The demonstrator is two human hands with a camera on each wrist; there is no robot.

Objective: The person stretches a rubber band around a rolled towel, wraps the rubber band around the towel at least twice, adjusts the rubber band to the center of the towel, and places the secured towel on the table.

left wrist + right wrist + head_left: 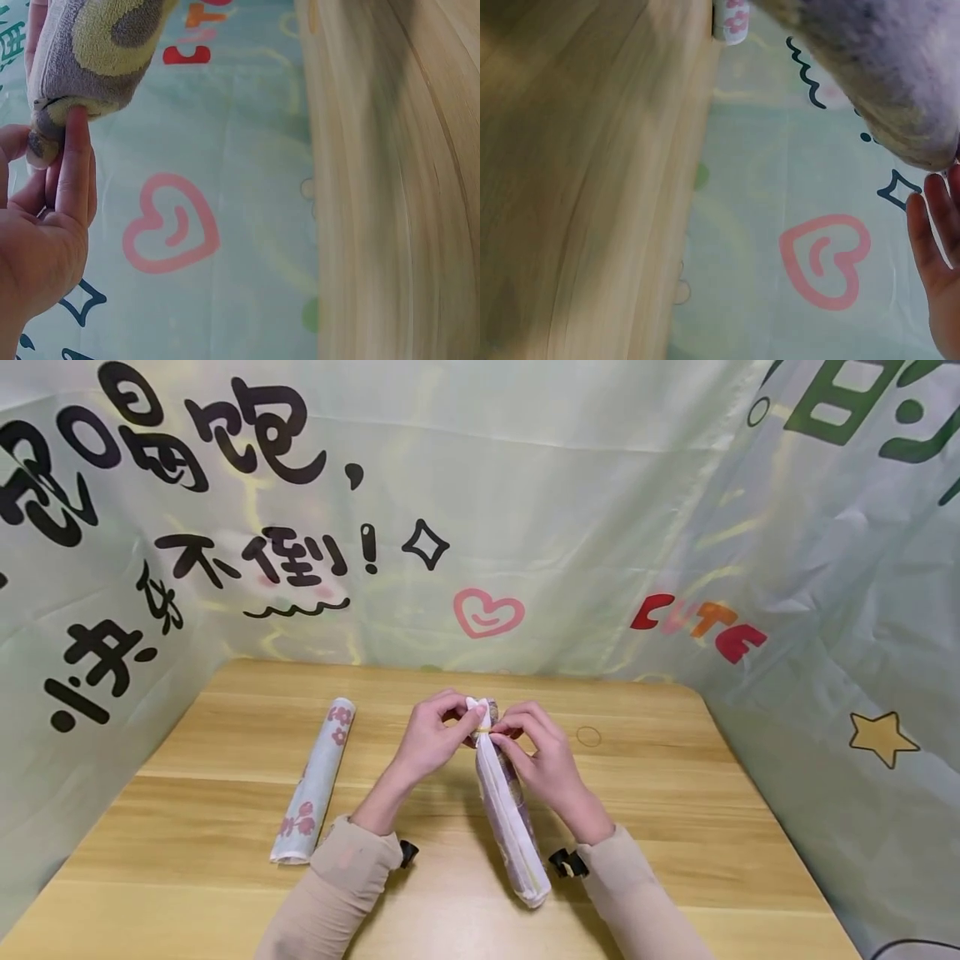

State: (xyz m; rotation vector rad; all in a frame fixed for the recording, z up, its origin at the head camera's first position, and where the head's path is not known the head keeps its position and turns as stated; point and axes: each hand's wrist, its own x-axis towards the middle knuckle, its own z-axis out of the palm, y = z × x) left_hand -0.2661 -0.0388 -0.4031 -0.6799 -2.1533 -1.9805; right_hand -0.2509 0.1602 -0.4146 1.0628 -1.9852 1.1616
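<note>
A rolled towel [504, 810], purple and yellowish terry with a pale strip along its length, is tilted up over the table between both hands. A thin yellow rubber band [483, 730] crosses its far end. My left hand [435, 732] grips that far end, thumb on the pale side; in the left wrist view its fingers [73, 169] pinch a small folded corner of the towel [112, 60]. From the other side, my right hand [542, 756] pinches at the band with thumb and forefinger. In the right wrist view its other fingers [927, 236] are extended beside the towel [885, 82].
A second roll [315, 781], pale blue-white with pink flowers, lies on the wooden table [202, 827] to the left. Another rubber band [588, 737] lies loose right of my right hand. A printed cloth [585, 527] hangs behind the table and along its sides.
</note>
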